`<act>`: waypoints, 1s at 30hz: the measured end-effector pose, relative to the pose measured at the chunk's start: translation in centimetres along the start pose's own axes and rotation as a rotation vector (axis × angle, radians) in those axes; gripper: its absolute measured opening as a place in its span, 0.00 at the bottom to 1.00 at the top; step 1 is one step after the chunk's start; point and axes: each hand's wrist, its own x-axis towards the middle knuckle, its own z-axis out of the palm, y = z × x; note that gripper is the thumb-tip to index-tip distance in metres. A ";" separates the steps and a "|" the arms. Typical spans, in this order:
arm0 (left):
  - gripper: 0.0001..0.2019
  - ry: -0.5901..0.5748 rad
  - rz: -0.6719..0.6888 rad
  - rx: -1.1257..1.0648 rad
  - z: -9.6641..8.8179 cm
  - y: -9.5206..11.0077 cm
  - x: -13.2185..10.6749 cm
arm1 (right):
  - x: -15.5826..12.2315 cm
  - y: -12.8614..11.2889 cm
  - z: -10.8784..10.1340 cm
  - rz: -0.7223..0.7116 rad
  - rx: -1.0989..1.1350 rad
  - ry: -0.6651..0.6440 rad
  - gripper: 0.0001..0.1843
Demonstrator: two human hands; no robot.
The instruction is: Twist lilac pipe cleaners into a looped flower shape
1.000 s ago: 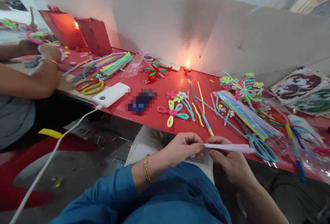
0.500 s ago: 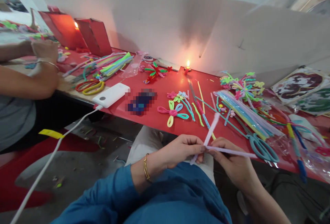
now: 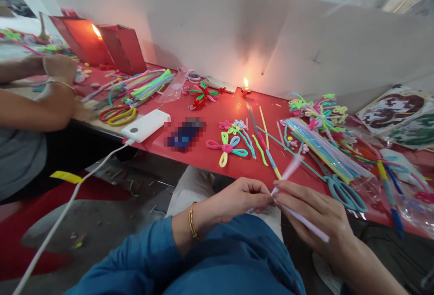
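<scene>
My left hand [image 3: 249,197] is closed in a pinch on a pale lilac pipe cleaner [image 3: 307,224], just over my lap at the table's near edge. Fingers of my right hand [image 3: 313,209] are pressed together on the same pipe cleaner, close beside the left fingertips. One blurred arm of it points up and away; the other slants down below the right hand. The crossing point is partly hidden by my fingers. Past my hands on the table lies a looped pipe-cleaner flower [image 3: 227,149], with several short pipe-cleaner pieces [image 3: 261,149] next to it.
Teal-handled scissors [image 3: 346,194] lie at the right near the edge. A lit candle [image 3: 245,89] burns by the board. Bundled pipe cleaners [image 3: 318,148] lie right; a white power bank [image 3: 146,126] and phone [image 3: 186,134] lie left. A co-worker's arm [image 3: 44,105] rests far left.
My right hand has turned over more of the pipe cleaner, fingers now laid across the crossing. The upper arm swung right, and the other end tilted downward. My left hand stayed almost still.
</scene>
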 end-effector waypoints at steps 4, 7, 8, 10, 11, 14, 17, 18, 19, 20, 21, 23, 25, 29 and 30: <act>0.11 0.033 0.135 0.208 0.0 -0.3 0.0 | 0.5 -0.4 -0.2 0.214 -0.005 -0.056 0.07; 0.09 0.067 0.362 0.565 -0.2 -0.5 0.0 | 0.7 -0.5 -0.1 0.508 0.168 -0.095 0.06; 0.09 0.080 0.458 0.732 -0.3 -0.5 0.0 | 0.8 -0.5 0.0 0.614 0.288 -0.106 0.05; 0.11 0.112 0.645 1.058 -0.4 -0.5 -0.1 | 1.0 -0.5 0.3 0.833 0.620 -0.128 0.03; 0.11 0.132 0.714 1.175 -0.4 -0.5 -0.1 | 1.1 -0.5 0.5 0.935 0.806 -0.115 0.04; 0.12 0.178 0.759 1.188 -0.5 -0.5 -0.1 | 1.2 -0.8 1.1 1.129 1.242 -0.022 0.09; 0.09 0.149 0.502 0.729 -0.3 -0.5 -0.1 | 0.8 -0.8 1.7 1.155 1.307 0.038 0.14; 0.09 0.131 0.378 0.541 -0.2 -0.5 -0.1 | 0.6 -0.7 1.8 1.141 1.262 0.039 0.16; 0.08 0.111 0.258 0.375 -0.1 -0.4 -0.1 | 0.5 -0.6 1.8 1.120 1.202 0.039 0.18; 0.07 0.089 0.160 0.246 0.0 -0.2 -0.1 | 0.3 -0.5 1.8 1.092 1.140 0.035 0.19; 0.07 0.066 0.090 0.156 0.1 -0.1 -0.1 | 0.3 -0.4 1.7 1.052 1.077 0.028 0.19; 0.07 0.010 0.020 0.065 0.2 0.1 -0.1 | 0.2 -0.2 1.4 0.922 0.965 -0.016 0.12; 0.07 -0.025 0.008 0.030 0.2 0.2 -0.1 | 0.4 0.1 1.0 0.745 0.867 -0.055 0.06; 0.07 -0.071 0.009 -0.021 0.1 0.2 -0.2 | 0.7 0.3 0.5 0.527 0.710 -0.048 0.05; 0.07 -0.091 0.011 -0.042 0.1 0.1 -0.2 | 0.8 0.3 0.4 0.500 0.687 -0.048 0.04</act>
